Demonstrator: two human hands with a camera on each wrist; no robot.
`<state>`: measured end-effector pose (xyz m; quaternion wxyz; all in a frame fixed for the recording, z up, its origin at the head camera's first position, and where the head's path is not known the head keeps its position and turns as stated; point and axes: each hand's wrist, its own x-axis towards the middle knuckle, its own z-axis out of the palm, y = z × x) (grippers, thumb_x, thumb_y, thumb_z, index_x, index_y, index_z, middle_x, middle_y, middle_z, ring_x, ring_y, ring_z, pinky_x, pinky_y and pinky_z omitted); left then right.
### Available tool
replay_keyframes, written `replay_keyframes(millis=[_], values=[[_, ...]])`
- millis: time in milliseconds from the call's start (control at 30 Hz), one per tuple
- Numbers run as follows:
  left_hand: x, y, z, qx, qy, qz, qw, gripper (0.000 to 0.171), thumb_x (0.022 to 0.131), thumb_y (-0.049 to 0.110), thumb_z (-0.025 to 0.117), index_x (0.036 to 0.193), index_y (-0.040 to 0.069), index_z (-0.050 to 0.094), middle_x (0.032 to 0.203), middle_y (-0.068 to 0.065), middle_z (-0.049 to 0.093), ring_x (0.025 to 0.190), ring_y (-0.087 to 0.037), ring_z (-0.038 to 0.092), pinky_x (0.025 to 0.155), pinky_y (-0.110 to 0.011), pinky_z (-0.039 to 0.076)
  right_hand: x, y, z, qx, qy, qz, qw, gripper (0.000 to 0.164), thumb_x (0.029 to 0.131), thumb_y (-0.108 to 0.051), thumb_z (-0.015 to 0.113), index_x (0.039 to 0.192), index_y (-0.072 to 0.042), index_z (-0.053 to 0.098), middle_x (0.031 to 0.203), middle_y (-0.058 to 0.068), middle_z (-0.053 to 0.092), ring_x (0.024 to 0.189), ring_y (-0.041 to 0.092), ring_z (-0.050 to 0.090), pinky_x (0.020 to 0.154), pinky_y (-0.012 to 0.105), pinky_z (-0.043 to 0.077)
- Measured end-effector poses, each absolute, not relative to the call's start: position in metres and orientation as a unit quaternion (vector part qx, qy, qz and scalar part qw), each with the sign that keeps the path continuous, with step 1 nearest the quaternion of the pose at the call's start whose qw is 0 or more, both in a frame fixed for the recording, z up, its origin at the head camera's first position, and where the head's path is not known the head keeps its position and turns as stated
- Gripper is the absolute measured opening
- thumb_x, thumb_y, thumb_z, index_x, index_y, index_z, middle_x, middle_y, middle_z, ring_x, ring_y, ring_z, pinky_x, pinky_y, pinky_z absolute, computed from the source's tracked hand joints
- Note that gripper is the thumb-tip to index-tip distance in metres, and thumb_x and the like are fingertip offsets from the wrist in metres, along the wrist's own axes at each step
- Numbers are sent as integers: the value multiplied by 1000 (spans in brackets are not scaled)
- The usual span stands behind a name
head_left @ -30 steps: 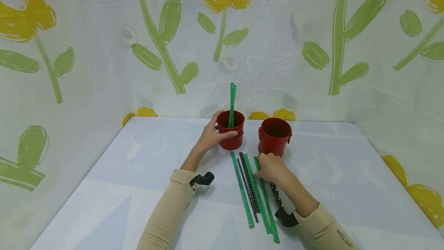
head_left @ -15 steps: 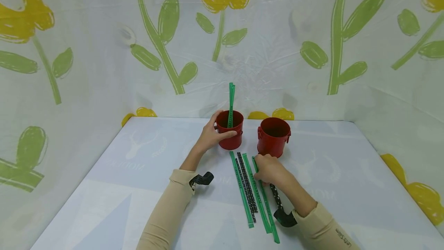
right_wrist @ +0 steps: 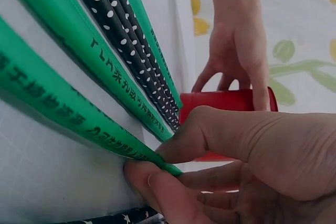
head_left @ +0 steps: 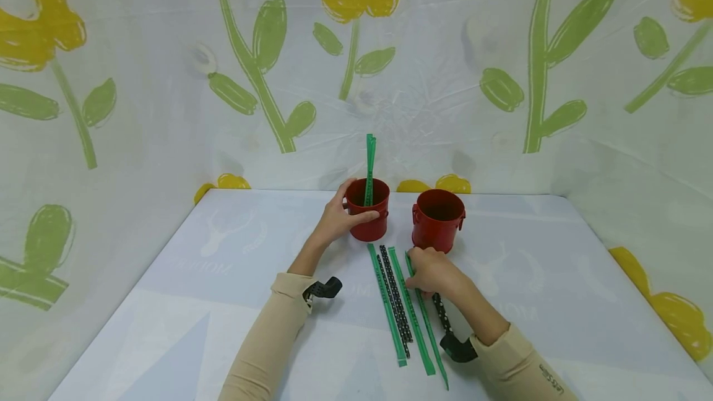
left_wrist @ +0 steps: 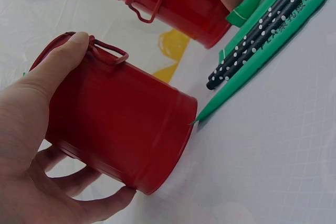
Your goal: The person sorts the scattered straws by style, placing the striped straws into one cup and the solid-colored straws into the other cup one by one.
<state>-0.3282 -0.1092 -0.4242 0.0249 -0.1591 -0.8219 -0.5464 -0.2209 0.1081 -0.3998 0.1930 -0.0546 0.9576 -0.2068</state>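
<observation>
My left hand (head_left: pixel 345 220) grips a small red bucket (left_wrist: pixel 115 119), thumb over the near side and the other fingers around the far side. Two green-wrapped straws (head_left: pixel 370 166) stand up out of that bucket. Between thumb and index finger, my right hand (head_left: pixel 437 272) pinches one end of a green-wrapped straw (right_wrist: pixel 58 103), just in front of a second red bucket (head_left: pixel 437 232). To its left lie other green-wrapped straws (head_left: pixel 413 320) and black straws with white dots (head_left: pixel 397 302), side by side on the table. The second bucket shows no straws above its rim.
A black patterned straw (head_left: pixel 442 314) lies just right of the pinched one, partly under my right hand. The table (head_left: pixel 529 252) has a pale printed cover. A flower-patterned sheet (head_left: pixel 434 79) rises behind and at both sides.
The pinched green straw has turned edge-on, showing narrower, its near end beside the neighbouring straw. Both hands and the buckets hold nearly the same places.
</observation>
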Motion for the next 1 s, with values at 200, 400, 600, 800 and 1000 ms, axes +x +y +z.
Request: replay_keyframes(millis=[200, 400, 600, 800, 1000], values=[[-327, -109, -422, -155, -824, -544, 28, 88, 79, 44, 79, 149, 39, 27, 148, 6, 44, 138, -22, 39, 103, -50, 49, -221, 109, -399, -60, 958, -208, 190, 47, 79, -18, 81, 119, -4, 61, 78, 9, 63, 50, 18, 64, 49, 22, 54], [-326, -109, -423, -159, -822, -546, 27, 88, 79, 44, 80, 149, 39, 27, 148, 6, 44, 137, -23, 40, 102, -50, 50, -222, 114, -399, -69, 951, -230, 193, 54, 80, -17, 79, 129, -3, 58, 82, 9, 65, 51, 19, 65, 50, 23, 55], [-325, -109, -424, -157, -820, -550, 20, 89, 78, 44, 80, 150, 39, 27, 148, 6, 44, 137, -24, 40, 102, -51, 50, -223, 121, -400, -69, 943, -252, 207, 65, 82, -17, 77, 140, -3, 50, 81, 7, 65, 52, 18, 65, 53, 24, 56], [-326, -110, -423, -156, -819, -553, 14, 89, 80, 41, 79, 150, 37, 26, 150, 5, 43, 139, -24, 38, 104, -52, 48, -224, 123, -399, -75, 939, -264, 206, 61, 83, -16, 76, 137, -4, 53, 75, 6, 63, 52, 18, 65, 53, 24, 56], [-319, -109, -412, -159, -820, -550, 0, 90, 84, 30, 77, 154, 26, 22, 154, -6, 38, 143, -33, 34, 105, -55, 46, -224, 124, -394, -76, 936, -284, 196, 49, 84, -14, 75, 128, -2, 58, 83, 8, 66, 52, 18, 65, 53, 25, 57]])
